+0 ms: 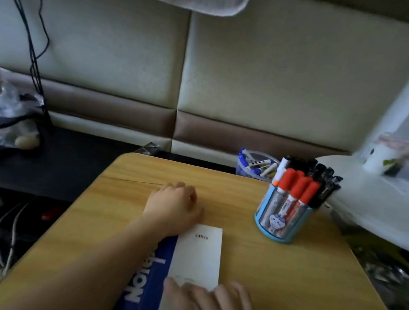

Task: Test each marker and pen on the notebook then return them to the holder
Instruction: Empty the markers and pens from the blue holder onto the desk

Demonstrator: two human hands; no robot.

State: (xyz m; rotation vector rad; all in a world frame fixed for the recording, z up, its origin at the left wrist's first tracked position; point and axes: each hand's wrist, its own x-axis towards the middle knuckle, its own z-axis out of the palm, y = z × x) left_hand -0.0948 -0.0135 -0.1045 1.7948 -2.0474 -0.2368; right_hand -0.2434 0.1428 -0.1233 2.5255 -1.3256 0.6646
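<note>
A closed notebook (197, 254) with a white and blue cover lies on the wooden table (273, 279), near its front. My left hand (175, 204) rests just past the notebook's far edge, fingers curled, and my forearm crosses the blue part of the cover. My right hand (210, 307) lies flat on the notebook's near end with fingers spread. A round blue holder (282, 217) stands at the table's right, apart from both hands. It is packed with several markers (297, 185), some with red caps and some with black.
Behind the table's far edge sits a clear cup (255, 165) with more pens. A white surface (383, 202) with a white mug (382, 156) overhangs the right side. Dark clutter and cables fill the left. A padded wall stands behind.
</note>
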